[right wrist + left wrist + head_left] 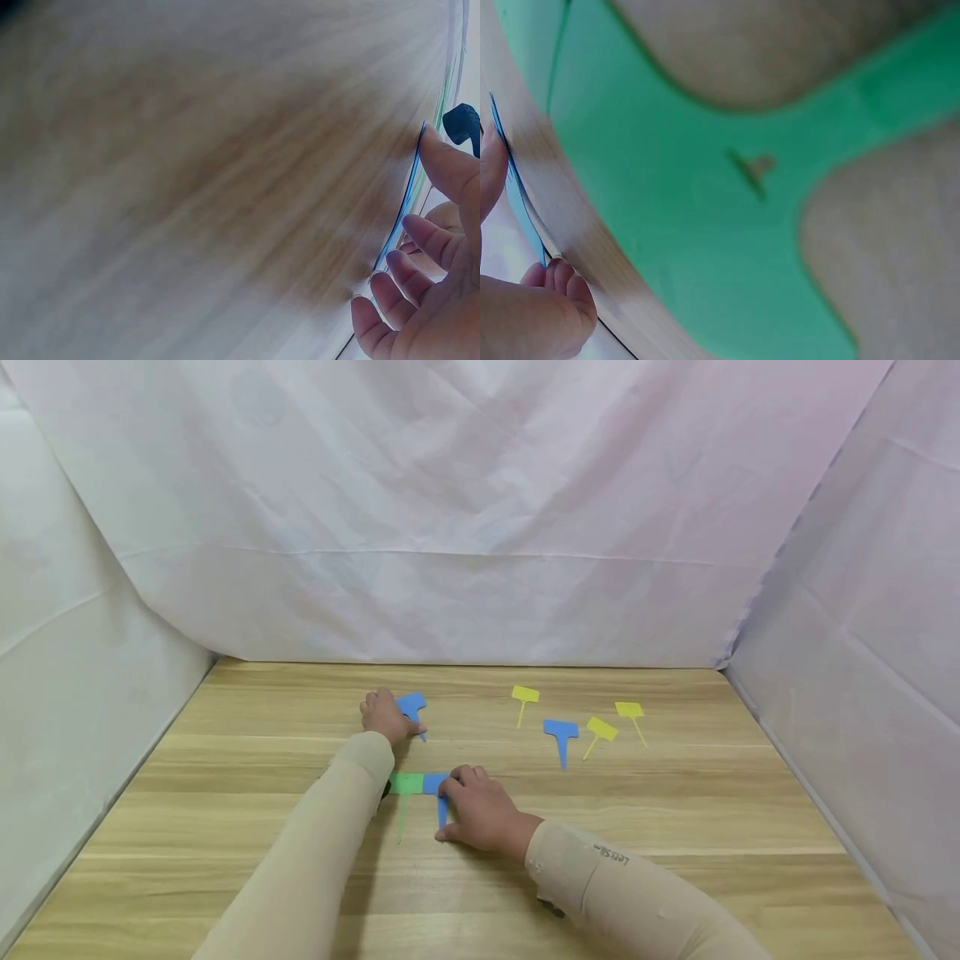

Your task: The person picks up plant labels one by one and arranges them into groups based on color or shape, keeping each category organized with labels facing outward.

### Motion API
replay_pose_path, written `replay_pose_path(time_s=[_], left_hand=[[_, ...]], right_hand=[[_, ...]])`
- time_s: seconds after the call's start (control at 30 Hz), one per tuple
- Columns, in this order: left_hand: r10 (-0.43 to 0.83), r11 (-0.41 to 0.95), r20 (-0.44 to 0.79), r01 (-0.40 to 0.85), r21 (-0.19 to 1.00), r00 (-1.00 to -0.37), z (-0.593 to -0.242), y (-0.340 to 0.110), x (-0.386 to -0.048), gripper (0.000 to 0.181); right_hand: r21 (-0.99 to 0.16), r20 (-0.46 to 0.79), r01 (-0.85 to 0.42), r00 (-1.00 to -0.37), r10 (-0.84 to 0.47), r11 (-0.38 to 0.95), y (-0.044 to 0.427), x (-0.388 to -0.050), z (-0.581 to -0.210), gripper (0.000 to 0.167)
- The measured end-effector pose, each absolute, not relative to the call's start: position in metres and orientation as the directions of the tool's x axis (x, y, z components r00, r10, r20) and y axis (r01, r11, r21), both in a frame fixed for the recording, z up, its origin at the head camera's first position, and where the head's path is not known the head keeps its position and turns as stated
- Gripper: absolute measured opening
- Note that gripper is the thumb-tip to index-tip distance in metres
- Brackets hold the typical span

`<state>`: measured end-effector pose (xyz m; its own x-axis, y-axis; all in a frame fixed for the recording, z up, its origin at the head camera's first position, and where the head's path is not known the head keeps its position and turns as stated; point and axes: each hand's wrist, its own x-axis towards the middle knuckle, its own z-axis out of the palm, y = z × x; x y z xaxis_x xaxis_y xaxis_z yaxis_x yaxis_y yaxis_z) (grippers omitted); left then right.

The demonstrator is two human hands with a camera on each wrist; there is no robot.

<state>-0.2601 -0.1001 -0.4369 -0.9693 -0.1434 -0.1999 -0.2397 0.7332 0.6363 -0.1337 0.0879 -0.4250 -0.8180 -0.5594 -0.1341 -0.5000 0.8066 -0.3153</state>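
My left hand (386,717) holds a blue T-shaped plant label (412,704) at the back left, the thumb near its stem. In the left wrist view that blue label (521,210) spans between thumb and fingers. Nearer the front, my right hand (483,810) grips another blue plant label (435,783), fingers at its head and thumb by the stem tip. Its head adjoins a green plant label (407,783) lying flat. The left wrist view shows this green plastic (667,187) close up, with a second green piece (529,45) beside it; the left sleeve partly hides this row.
One more blue label (562,739) lies right of centre. Around it are three yellow labels (526,694), (602,729), (629,709) with thin stems. White cloth (480,610) hangs behind the wooden table (675,827) and along both sides.
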Motion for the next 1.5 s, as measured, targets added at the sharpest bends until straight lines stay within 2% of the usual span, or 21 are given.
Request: replay_pose_path(time_s=[0.5,0.83,1.5], left_hand=[[-0.115,0.593,-0.242,-0.262,0.761,-0.964,-0.433,-0.103,-0.262,0.075],[-0.123,0.608,-0.229,-0.256,0.751,-0.966,-0.432,-0.103,-0.26,0.073],[-0.091,0.58,-0.242,-0.249,0.776,-0.966,-0.424,-0.101,-0.263,0.081]], right_hand=[[-0.315,-0.143,-0.488,-0.823,-0.55,0.814,0.087,-0.133,-0.424,0.053],[-0.31,-0.139,-0.494,-0.822,-0.553,0.813,0.086,-0.133,-0.425,0.053],[-0.305,-0.132,-0.502,-0.819,-0.558,0.809,0.088,-0.133,-0.425,0.052]])
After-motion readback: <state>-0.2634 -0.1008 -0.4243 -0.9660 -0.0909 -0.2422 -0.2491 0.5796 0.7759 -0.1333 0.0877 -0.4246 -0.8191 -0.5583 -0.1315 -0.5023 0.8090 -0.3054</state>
